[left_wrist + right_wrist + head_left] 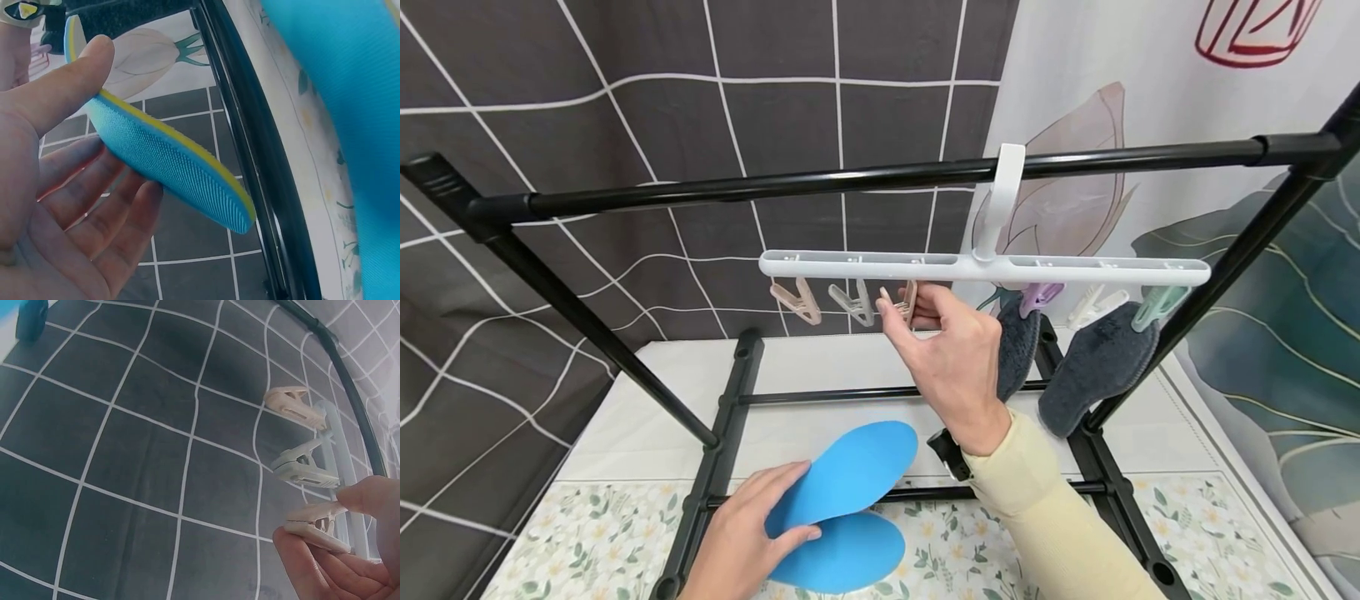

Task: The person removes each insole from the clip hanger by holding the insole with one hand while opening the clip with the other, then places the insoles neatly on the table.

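My left hand [748, 529] pinches a blue insole [857, 467] between thumb and fingers; its thin yellow layer shows along the edge in the left wrist view. Under it, a second blue insole [850, 554] lies on the floral cloth. Higher up, my right hand [951, 354] grips a beige clip [315, 526] hanging from a white clip hanger [880, 265], thumb on one side and fingers on the other. Left of that clip hang a pale grey clip [853, 302] and another beige clip [797, 300], both with nothing in them.
The hanger hooks over the top bar of a black rack [760, 183]. On its right half, a purple clip [1040, 297] and a green clip [1157, 307] hold dark grey insoles [1097, 367], with a white clip [1096, 305] between them. A dark checked curtain [647, 208] hangs behind.
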{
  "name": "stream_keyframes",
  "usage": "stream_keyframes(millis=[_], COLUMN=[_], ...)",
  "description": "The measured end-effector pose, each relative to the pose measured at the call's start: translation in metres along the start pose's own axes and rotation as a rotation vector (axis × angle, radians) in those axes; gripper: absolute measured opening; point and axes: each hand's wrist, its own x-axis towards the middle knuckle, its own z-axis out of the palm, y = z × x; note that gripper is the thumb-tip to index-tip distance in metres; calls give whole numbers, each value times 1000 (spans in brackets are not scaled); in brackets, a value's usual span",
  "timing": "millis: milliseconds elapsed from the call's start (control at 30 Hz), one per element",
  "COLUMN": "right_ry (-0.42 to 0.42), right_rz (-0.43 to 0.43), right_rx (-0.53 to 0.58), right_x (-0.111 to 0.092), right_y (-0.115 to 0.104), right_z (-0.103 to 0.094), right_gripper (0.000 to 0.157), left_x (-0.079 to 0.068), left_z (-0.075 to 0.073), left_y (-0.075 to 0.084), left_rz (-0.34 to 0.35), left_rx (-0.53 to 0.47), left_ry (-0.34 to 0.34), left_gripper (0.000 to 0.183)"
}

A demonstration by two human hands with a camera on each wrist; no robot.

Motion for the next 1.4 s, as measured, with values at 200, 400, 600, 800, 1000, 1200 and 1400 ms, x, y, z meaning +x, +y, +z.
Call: stream_keyframes(millis=[200, 400, 600, 800, 1000, 1200, 1400], right_ry=[-6, 8, 21, 19, 24, 30, 30], right_rz=[11, 2, -8, -21, -14, -16, -17], right_rx=[12, 19, 34, 33, 36, 37, 31], right_x=[-2, -1, 0, 1, 0, 0, -1], right_y=[1, 2, 2, 3, 3, 3, 3], right_z=[-1, 0, 1, 0, 1, 1, 1], right_gripper=[27, 25, 21, 18, 19, 19, 19], left_x=[-10, -18, -29, -33, -34, -35, -41], left_z=[-1, -6, 3, 3, -3, -4, 1], left_y=[-4, -4, -14, -13, -12, -23, -31], left_rz=[59, 72, 112, 150, 176, 311, 360], left_rx=[65, 36, 77, 66, 1, -36, -101], left_ry=[-45, -139, -149, -130, -141, -235, -265], left_gripper=[75, 68, 64, 58, 49, 67, 60])
